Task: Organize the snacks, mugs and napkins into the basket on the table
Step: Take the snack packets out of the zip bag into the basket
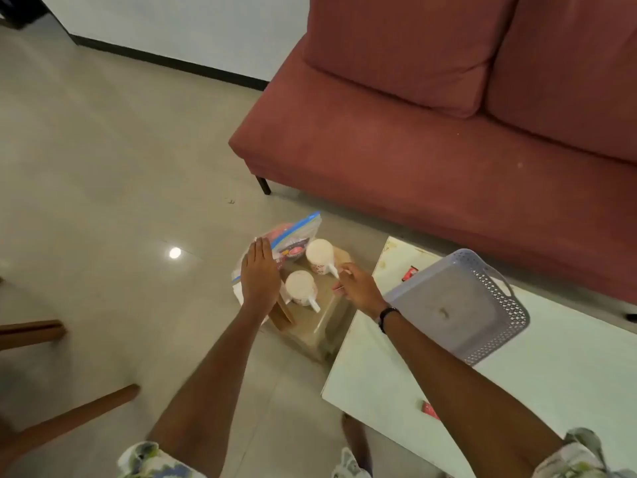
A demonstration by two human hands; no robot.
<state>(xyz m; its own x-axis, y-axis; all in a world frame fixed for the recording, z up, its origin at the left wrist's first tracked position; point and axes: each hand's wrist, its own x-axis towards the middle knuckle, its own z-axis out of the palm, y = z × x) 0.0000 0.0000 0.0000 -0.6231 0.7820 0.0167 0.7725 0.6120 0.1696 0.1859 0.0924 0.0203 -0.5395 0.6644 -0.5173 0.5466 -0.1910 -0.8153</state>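
Two white mugs stand on a small wooden stool [312, 326] beside the table: the far mug [320, 254] and the near mug [300, 287], both with handles pointing right. A clear zip bag of snacks [293, 238] with a blue seal leans behind them. White napkins [238, 292] peek out at the stool's left edge. My left hand [259, 276] hovers flat and open over the stool's left side. My right hand [356, 288] is by the far mug's handle, fingers curled; whether it grips is unclear. An empty grey plastic basket [496, 294] sits on the white table [386, 384].
A red sofa [431, 150] stands behind the stool and table. Small red packets lie on the table, one [410, 273] near the basket's far corner, another [429, 408] at the near side. Wooden chair legs [69, 415] cross the tiled floor at the left.
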